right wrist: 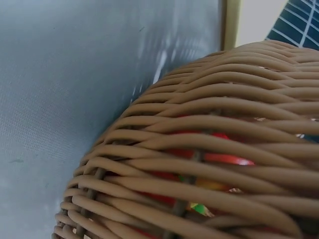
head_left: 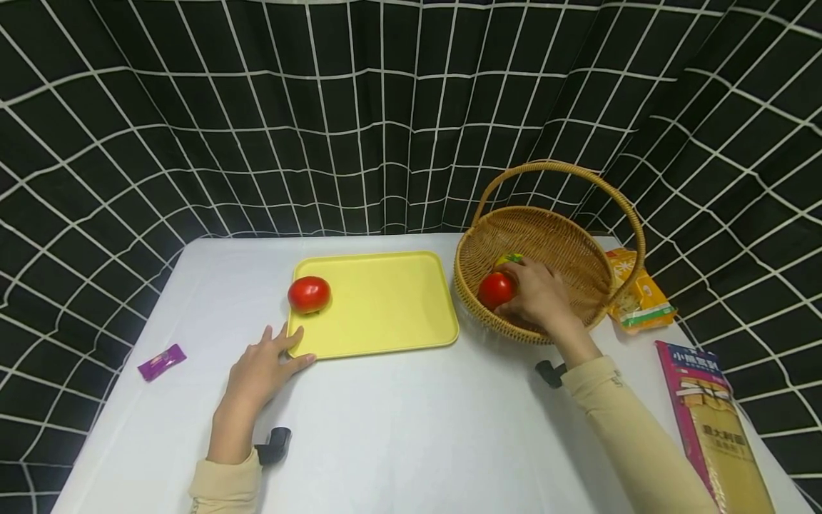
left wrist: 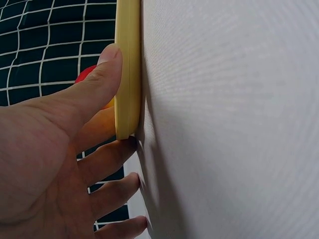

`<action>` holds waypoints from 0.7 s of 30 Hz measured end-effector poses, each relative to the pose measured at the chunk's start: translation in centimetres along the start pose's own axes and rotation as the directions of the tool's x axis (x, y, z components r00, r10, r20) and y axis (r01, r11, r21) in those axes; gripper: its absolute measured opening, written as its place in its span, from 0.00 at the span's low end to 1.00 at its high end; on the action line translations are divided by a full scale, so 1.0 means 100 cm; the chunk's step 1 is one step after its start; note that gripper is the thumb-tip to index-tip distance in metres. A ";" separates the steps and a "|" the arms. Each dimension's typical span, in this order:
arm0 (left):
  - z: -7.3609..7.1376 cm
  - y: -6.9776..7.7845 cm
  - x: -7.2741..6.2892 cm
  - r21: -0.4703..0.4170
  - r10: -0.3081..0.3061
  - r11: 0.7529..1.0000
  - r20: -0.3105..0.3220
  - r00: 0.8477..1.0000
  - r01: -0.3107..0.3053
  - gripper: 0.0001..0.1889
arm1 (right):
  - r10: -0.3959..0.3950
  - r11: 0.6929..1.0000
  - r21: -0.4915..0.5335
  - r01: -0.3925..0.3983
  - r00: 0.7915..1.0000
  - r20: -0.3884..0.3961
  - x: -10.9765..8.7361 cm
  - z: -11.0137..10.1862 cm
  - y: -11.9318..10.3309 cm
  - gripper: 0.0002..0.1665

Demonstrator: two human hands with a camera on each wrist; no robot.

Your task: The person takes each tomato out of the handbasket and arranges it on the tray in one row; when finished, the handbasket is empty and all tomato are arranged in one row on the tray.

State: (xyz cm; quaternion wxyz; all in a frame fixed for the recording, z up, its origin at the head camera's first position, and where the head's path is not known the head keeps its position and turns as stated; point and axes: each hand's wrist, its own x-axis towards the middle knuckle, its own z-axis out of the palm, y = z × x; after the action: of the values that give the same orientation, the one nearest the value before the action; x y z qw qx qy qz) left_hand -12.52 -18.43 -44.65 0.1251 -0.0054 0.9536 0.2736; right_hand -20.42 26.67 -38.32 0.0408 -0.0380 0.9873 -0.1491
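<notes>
My left hand (head_left: 260,371) is at the near left corner of a yellow tray (head_left: 385,303). Its thumb lies along the tray's edge and its fingers are spread, some tips on the table. On the tray's left side sits a red tomato (head_left: 310,294). Inside a wicker basket (head_left: 578,250), my right hand (head_left: 539,293) curls its thumb and fingers round another tomato (head_left: 496,290). Behind that tomato, a yellow and green item (head_left: 510,258) is partly hidden. In the right wrist view, the basket's weave (right wrist: 214,124) covers the hand, and red shows through the gaps.
A purple wrapped snack (head_left: 162,362) lies at the table's left. Right of the basket are an orange packet (head_left: 638,293) and a long pink-edged pack of pasta (head_left: 719,435). The basket's tall handle (head_left: 559,166) arches above it. A black gridded curtain (head_left: 385,107) stands behind.
</notes>
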 end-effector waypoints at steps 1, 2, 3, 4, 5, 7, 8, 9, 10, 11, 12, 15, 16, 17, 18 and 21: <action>0.000 0.000 0.000 -0.001 0.001 1.000 0.001 1.000 -0.001 0.40 | -0.001 1.000 -0.006 0.001 1.000 -0.004 0.001 0.001 0.000 0.48; 0.000 0.000 0.000 0.000 0.003 1.000 -0.001 1.000 -0.003 0.40 | -0.003 1.000 -0.010 0.003 1.000 -0.008 0.001 0.001 0.000 0.48; 0.000 0.000 0.000 0.001 0.003 1.000 0.000 1.000 -0.003 0.40 | -0.004 1.000 -0.013 0.004 1.000 -0.015 0.001 0.001 0.000 0.47; 0.000 0.000 0.000 0.000 0.002 1.000 0.000 1.000 -0.002 0.40 | -0.004 1.000 -0.015 0.004 1.000 -0.021 0.001 0.002 0.001 0.47; 0.000 0.000 0.000 0.001 0.002 1.000 0.000 1.000 -0.002 0.40 | -0.004 1.000 -0.015 0.003 1.000 -0.028 0.001 0.002 0.001 0.46; 0.001 0.000 0.000 0.000 0.000 1.000 0.002 1.000 0.000 0.40 | -0.003 1.000 -0.008 0.003 0.999 -0.037 0.001 0.003 0.001 0.45; 0.001 0.000 0.000 0.001 -0.001 1.000 0.003 1.000 0.001 0.40 | -0.003 1.000 -0.001 0.003 0.999 -0.040 0.001 0.003 0.002 0.44; 0.002 0.000 0.000 0.000 -0.003 1.000 0.004 1.000 0.003 0.40 | -0.001 1.000 0.012 0.002 0.999 -0.041 0.001 0.002 0.002 0.44; 0.002 0.000 0.000 -0.001 -0.003 1.000 0.006 1.000 0.003 0.40 | 0.001 1.000 0.027 0.000 0.999 -0.041 0.000 0.002 0.003 0.44; 0.002 0.000 0.000 0.000 -0.003 1.000 0.006 1.000 0.003 0.40 | 0.003 0.999 0.041 -0.001 0.999 -0.037 0.000 0.001 0.003 0.44; 0.001 0.000 0.000 -0.001 -0.004 1.000 0.007 1.000 0.004 0.40 | 0.007 0.998 0.059 -0.005 0.999 -0.034 0.000 0.000 0.003 0.44; 0.001 0.001 0.000 -0.001 -0.004 1.000 0.006 1.000 0.004 0.40 | 0.023 0.995 0.103 -0.020 0.999 -0.029 -0.001 -0.004 0.002 0.45; 0.000 0.001 0.000 -0.001 -0.004 1.000 0.006 1.000 0.004 0.40 | 0.029 0.993 0.114 -0.026 0.999 -0.030 -0.001 -0.006 0.002 0.46; 0.000 0.001 0.000 0.000 -0.004 1.000 0.005 1.000 0.004 0.40 | 0.034 0.991 0.128 -0.030 0.999 -0.033 -0.001 -0.008 0.001 0.46; 0.000 0.001 0.000 0.000 -0.004 1.000 0.005 1.000 0.004 0.40 | 0.038 0.989 0.143 -0.033 0.999 -0.039 -0.002 -0.010 0.001 0.46; 0.000 0.000 0.000 -0.003 -0.003 1.000 0.007 1.000 0.003 0.40 | 0.041 0.983 0.181 -0.030 0.997 -0.060 -0.003 -0.017 -0.001 0.45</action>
State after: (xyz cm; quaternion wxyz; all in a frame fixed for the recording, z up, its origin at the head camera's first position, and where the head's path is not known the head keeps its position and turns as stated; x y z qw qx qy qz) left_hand -12.50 -18.43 -44.60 0.1287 -0.0060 0.9528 0.2749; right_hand -20.28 27.10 -36.65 0.0153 -0.0119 0.9711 -0.2380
